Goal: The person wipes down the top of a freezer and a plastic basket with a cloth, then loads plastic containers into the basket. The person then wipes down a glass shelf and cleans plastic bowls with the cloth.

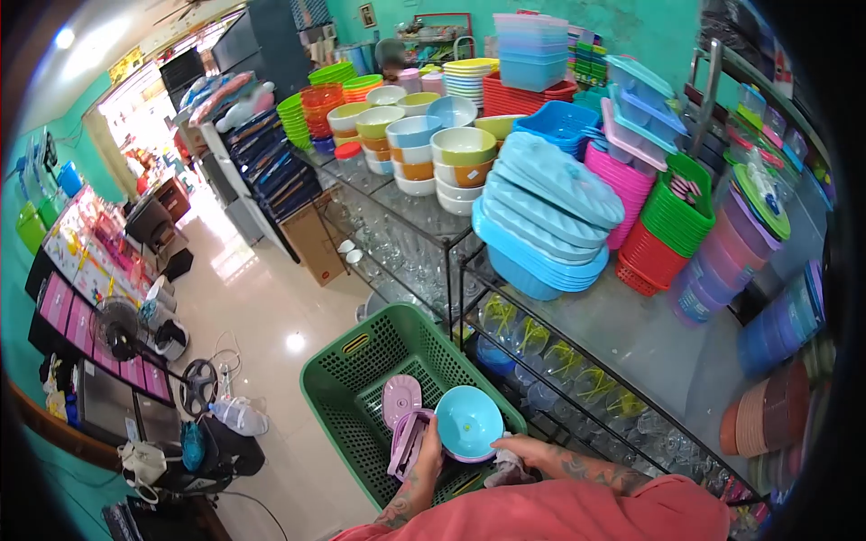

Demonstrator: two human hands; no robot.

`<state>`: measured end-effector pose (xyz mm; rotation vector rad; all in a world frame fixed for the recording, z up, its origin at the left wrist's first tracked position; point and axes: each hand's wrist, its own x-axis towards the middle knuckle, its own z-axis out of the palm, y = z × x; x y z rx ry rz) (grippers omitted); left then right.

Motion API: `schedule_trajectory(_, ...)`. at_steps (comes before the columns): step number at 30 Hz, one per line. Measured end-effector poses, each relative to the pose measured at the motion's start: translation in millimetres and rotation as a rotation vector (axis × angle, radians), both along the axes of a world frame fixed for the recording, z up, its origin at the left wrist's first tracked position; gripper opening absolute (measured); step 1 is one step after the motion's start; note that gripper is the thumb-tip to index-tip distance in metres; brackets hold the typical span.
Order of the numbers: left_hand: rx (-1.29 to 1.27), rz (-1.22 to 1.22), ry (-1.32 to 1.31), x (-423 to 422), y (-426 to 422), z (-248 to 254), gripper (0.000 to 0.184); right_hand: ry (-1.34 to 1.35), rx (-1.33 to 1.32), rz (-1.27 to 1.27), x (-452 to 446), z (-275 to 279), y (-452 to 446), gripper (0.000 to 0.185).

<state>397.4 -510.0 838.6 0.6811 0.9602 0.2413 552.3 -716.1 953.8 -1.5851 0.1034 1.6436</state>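
A light blue round bowl [470,422] is held over the green perforated basket [329,374], its open side facing up. My left hand [428,453] grips the bowl's left side. On the lower right rim rests the thumb of my right hand [532,453], its fingers closed around the bowl's edge and a greyish cloth [510,470]. Below, inside the basket, lie a pink-purple lid [401,399] and a purple plastic container [406,444], close to my left hand. The bowl hides part of the basket floor.
A metal-framed shelf [460,248] to the right carries stacked bowls [462,149], ribbed light blue containers [550,194], and green and red baskets [672,212]. Glassware fills its lower levels. On the left stand a fan [117,329] and a plastic bag [239,415]; cables lie on the tiled floor [271,334].
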Motion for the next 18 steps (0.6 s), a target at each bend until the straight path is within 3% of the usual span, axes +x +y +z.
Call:
schedule_trajectory(1,0.119,-0.020,0.077,2,-4,93,0.060,-0.003,0.036,0.005,1,11,-7,0.057)
schedule_trajectory(2,0.231,-0.133,0.128,-3,14,65,0.054,-0.009,0.071,0.006,3,24,-15,0.055)
schedule_trajectory(4,0.343,-0.079,0.285,10,16,150,0.053,-0.035,0.239,-0.048,16,59,-24,0.051)
schedule_trajectory(6,0.447,-0.066,0.057,15,46,112,0.054,-0.122,0.354,-0.084,27,100,-34,0.048)
schedule_trajectory(7,0.497,-0.171,0.035,20,64,113,0.040,-0.170,0.383,-0.100,34,124,-40,0.048)
schedule_trajectory(10,0.638,-0.273,-0.107,60,56,263,0.056,-0.286,0.479,-0.172,57,203,-62,0.047)
schedule_trajectory(13,0.800,-0.414,-0.406,101,35,387,0.048,-0.428,0.559,-0.255,76,265,-93,0.047)
schedule_trajectory(18,0.942,-0.547,-0.725,164,-23,533,0.053,-0.642,0.659,-0.472,91,321,-150,0.045)
